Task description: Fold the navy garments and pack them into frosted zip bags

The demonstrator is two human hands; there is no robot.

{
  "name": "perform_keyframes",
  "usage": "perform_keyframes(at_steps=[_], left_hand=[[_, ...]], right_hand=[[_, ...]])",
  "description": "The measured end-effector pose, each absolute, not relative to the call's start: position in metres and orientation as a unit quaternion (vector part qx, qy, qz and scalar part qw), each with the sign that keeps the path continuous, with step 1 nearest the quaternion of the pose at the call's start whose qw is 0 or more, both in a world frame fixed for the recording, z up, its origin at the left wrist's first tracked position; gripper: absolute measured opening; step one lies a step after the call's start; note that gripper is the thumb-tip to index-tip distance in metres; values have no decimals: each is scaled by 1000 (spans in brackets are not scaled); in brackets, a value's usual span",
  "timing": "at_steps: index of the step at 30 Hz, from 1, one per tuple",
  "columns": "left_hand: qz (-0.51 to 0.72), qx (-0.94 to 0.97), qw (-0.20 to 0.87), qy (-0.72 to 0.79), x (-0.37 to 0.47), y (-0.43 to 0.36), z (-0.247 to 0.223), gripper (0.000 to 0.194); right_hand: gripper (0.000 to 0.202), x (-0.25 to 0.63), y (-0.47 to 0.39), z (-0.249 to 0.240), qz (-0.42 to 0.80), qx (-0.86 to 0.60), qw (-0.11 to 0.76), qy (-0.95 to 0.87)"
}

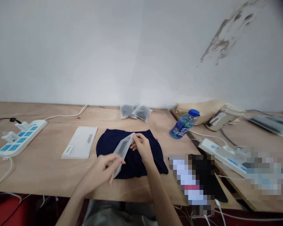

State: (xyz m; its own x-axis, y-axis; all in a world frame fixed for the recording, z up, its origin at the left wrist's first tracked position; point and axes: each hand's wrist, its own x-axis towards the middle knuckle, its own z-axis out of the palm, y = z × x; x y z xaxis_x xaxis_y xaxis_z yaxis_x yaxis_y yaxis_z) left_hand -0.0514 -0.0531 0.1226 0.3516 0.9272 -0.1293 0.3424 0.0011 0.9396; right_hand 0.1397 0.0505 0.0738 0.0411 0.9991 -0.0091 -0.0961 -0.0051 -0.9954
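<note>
A frosted plastic bag [121,148] is held tilted over a dark navy cloth garment [138,168] lying flat on the table. My right hand [142,147] pinches the bag's upper corner between thumb and fingers. At the lower end, my left hand [106,166] is closed on the bag's edge. Left of the garment lies a neat stack of similar flat bags [81,142], with a small label at its lower corner. Against the wall rest two filled frosted bags [142,113] with something dark inside, one partly overlapping the other.
A blue-capped bottle [184,124] stands tilted in view at the right, near a coffee cup [223,117] and a tan bag [198,110]. Power strips [24,138] with cables lie on both sides. A blurred-out phone-like object [190,182] sits by the front edge.
</note>
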Motion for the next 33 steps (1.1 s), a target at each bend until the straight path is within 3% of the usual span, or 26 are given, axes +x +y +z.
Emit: perform_keyframes(at_steps=[3,8,14,21,33], left_hand=[[327,665,484,465,-41,-8,123,39],[396,757,262,448,-16,60,102,23],[356,770,329,415,-8,88,70,22],[393,721,319,474,-21,96,36,24],[401,696,307,511,-29,104,17,21]], right_hand=[[42,144,51,72,501,-488,526,-483],[40,148,48,68,479,-486,534,-500],[35,151,45,60,448,-514,524,-511],[27,138,28,51,393,-550,492,-549],[27,164,-76,44,380,-590,351,-620]])
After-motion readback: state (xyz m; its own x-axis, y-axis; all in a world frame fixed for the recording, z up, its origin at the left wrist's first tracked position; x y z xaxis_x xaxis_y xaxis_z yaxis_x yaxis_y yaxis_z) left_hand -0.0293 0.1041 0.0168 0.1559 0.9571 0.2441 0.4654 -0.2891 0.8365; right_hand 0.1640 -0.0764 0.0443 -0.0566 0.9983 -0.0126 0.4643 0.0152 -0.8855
